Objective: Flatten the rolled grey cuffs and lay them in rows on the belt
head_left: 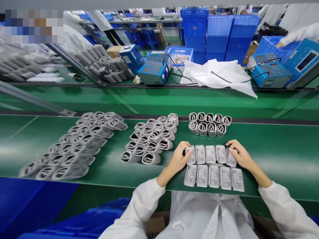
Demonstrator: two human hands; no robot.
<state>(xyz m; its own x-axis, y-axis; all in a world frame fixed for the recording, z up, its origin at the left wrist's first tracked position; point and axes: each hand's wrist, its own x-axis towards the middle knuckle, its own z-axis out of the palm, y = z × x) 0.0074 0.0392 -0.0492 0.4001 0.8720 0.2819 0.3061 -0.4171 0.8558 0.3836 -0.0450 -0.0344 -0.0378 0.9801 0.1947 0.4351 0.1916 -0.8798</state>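
Two rows of rolled grey fabric cuffs lie printed side up on the green work surface in front of me. My left hand [179,156] grips the left end cuff [191,157] of the farther row, thumb on top and fingers curled at its far edge. At the other end, my right hand [239,155] holds the right end cuff [231,158], which sits slightly tilted. Between my hands are several more cuffs [210,154], side by side. The nearer row [213,176] lies just below, untouched. Parts of both end cuffs are hidden by my fingers.
Beyond my hands stand two rows of rolled cuffs [209,123], coiled ends showing. More cuff groups stand left, one nearer [151,139] and one farther [82,146]. Behind a raised ledge are blue devices [153,69], white sheets [214,73] and stacked blue crates [219,36]. Other people work beyond.
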